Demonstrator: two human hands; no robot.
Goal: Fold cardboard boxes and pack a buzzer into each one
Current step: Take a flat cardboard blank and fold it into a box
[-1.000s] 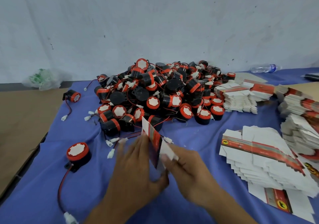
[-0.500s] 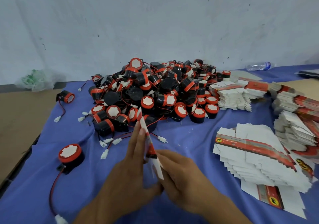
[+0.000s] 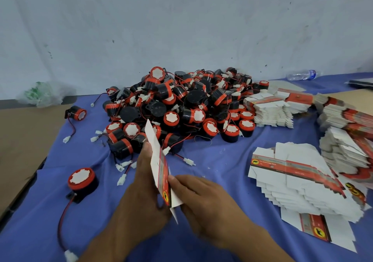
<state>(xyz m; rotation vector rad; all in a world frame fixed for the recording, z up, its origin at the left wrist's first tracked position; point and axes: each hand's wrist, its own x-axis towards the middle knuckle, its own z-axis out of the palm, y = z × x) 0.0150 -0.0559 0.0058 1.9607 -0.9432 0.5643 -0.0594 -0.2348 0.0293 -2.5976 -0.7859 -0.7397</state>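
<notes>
Flat white-and-red box blank (image 3: pixel 159 166) held upright before piled black-red buzzers (image 3: pixel 181 104)

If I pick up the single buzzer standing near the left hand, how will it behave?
The buzzer stands on a flat base, so it probably will not roll unless tipped onto its round side. Its thin wire looks floppy and would likely trail behind, and the plug may snag on the cloth.

Even, diffuse lighting throughout; you see only soft, short shadows under the buzzer pile (image 3: pixel 181 108). No glare. Your right hand (image 3: pixel 210 203) shows slight motion blur. Wide-angle distortion bows the table edge (image 3: pixel 24 183) and far corners (detail softens there).
</notes>
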